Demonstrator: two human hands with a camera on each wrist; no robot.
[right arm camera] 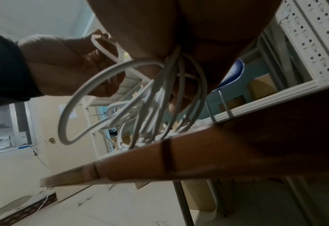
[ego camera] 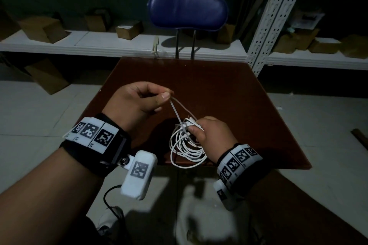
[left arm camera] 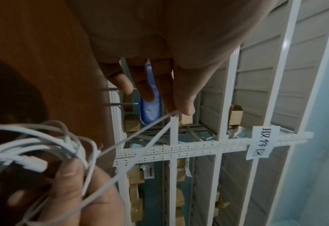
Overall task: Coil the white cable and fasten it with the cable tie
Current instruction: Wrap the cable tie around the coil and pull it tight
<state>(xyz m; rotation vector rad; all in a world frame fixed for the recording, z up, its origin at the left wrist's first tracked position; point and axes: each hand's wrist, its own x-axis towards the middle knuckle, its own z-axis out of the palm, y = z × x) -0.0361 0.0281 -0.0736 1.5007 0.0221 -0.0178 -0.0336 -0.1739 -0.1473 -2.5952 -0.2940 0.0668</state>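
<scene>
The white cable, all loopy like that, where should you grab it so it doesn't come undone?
Probably where the loops bunch together at the top of the white cable, from the right side, as the right hand does. There every turn crosses one spot, so one pinch traps them all. The lower loops hang loose and spread apart. The left hand pinches the cable tie above.

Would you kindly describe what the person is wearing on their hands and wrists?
Both hands are bare. The left wrist carries a black strap with white square-patterned marker tiles, and a white camera pod with a marker and a thin black cable. The right wrist wears a matching band and pod. No sleeves show.
</scene>
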